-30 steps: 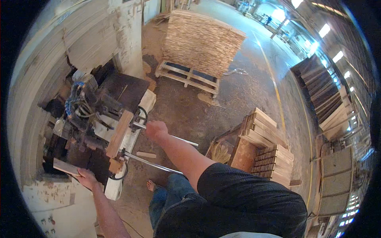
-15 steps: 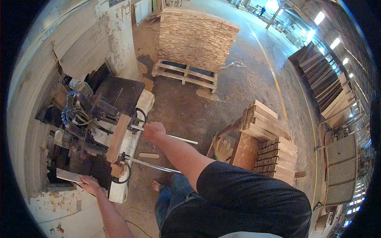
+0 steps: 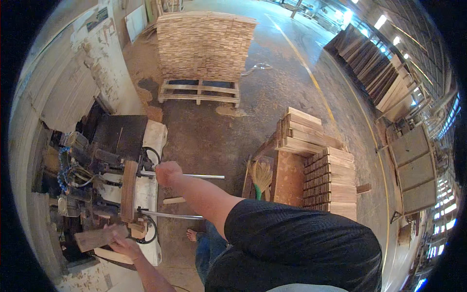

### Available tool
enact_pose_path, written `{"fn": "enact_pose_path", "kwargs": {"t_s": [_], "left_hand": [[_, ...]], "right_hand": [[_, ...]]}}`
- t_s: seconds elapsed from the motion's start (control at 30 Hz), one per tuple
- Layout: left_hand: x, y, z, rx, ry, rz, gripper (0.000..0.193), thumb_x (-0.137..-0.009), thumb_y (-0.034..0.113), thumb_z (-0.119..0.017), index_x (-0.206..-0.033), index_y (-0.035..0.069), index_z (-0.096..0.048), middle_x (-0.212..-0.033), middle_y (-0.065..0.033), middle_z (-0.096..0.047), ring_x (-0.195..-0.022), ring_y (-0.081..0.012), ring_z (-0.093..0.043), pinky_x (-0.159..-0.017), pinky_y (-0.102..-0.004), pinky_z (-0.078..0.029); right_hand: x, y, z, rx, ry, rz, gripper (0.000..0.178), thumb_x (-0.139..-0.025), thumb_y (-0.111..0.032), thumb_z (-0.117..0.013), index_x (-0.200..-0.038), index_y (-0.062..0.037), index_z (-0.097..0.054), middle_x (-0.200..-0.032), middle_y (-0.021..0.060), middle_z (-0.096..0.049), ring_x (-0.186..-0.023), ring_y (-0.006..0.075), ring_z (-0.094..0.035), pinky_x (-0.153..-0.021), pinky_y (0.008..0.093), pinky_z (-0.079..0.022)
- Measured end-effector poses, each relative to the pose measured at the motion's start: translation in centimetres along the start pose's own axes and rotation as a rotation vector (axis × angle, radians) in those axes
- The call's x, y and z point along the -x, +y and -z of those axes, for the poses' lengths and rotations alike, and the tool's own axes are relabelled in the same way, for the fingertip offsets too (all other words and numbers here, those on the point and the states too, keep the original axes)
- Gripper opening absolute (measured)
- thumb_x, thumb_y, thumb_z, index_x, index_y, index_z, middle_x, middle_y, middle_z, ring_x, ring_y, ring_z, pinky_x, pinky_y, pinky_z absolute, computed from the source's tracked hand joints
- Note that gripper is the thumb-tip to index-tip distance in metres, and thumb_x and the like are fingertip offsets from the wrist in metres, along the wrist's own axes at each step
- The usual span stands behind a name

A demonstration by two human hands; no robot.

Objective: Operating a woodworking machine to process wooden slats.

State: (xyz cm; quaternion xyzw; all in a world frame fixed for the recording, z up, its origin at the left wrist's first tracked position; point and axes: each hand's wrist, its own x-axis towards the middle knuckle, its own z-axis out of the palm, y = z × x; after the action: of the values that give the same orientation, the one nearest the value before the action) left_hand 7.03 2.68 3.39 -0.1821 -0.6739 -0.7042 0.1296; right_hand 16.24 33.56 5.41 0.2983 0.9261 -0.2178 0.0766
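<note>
My left hand point(image 3: 127, 245) grips one end of a short flat wooden board point(image 3: 99, 238), held tilted above the lower left part of a machine. A wooden piece point(image 3: 128, 191) sits lengthwise against the machine's white front bed point(image 3: 154, 134), between two black curved handles or hoses. My right hand point(image 3: 169, 173) is closed at the bed's edge, beside the upper metal rod point(image 3: 204, 176); what its fingers hold is hidden. A second metal rod point(image 3: 175, 214) sticks out below it. Blue coiled hoses point(image 3: 63, 168) and dark clamp cylinders fill the machine behind the wooden piece.
Stacked wooden blocks point(image 3: 331, 180) stand on a bench to my right, with a straw broom point(image 3: 261, 175) leaning near it. Ahead, a large wood stack point(image 3: 204, 46) rests on a pallet point(image 3: 199, 91). Long boards point(image 3: 367, 68) lean at the far right.
My left hand has lifted the board and turned its broad face up, bringing it closer to the clamped wooden piece. My right hand stays beside the upper rod. The whole view has swung somewhat.
</note>
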Motion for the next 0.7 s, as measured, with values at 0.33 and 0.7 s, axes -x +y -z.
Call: {"fn": "enact_pose_path", "kwargs": {"t_s": [0.33,0.7], "left_hand": [[-0.3,4.1,-16.1,-0.382,-0.446,-0.025,0.027,-0.094,0.019,-0.06,-0.105,-0.005,-0.062,-0.094,-0.023,-0.066,-0.089,-0.0387,-0.064,-0.078,-0.0459,-0.049],[0.1,1.2,-18.0,-0.225,-0.6,0.18,0.031,-0.096,0.024,-0.061,-0.112,-0.003,-0.064,-0.101,-0.0158,-0.07,-0.092,-0.0261,-0.066,-0.08,-0.0396,-0.05]], "right_hand": [[1.9,0.1,1.2,0.049,0.02,0.2,0.062,-0.08,-0.037,-0.068,-0.132,-0.0077,-0.05,-0.113,0.0164,-0.065,-0.098,0.0344,-0.068,-0.083,0.0447,-0.055],[2.0,0.0,0.5,-0.065,0.115,0.243,0.071,-0.08,-0.052,-0.067,-0.132,-0.0073,-0.047,-0.113,0.0161,-0.063,-0.095,0.035,-0.068,-0.082,0.0452,-0.055]]}}
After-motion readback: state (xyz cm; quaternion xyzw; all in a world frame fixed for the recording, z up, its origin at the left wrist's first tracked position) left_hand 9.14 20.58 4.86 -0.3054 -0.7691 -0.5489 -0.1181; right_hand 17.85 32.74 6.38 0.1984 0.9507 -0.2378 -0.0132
